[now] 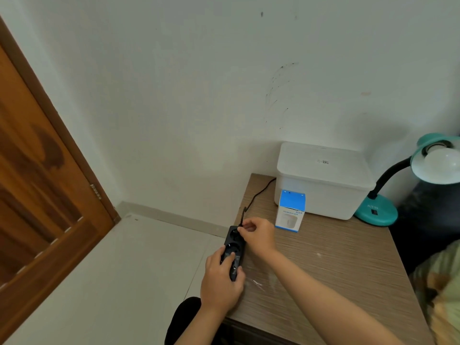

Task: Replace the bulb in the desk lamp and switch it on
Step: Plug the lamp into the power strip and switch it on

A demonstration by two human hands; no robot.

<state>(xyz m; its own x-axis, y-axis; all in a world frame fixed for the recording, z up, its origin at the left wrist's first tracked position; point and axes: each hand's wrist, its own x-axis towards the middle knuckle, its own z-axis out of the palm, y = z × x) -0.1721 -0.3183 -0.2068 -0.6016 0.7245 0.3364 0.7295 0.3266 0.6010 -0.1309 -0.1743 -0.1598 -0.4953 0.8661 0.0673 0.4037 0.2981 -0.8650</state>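
Desk lamp cord plug pinched by right hand; left hand grips power strip.

My teal desk lamp is standing at the table's far right corner, its black gooseneck curving up to a shade tilting sideways. A white bulb is sitting in the socket, unlit.
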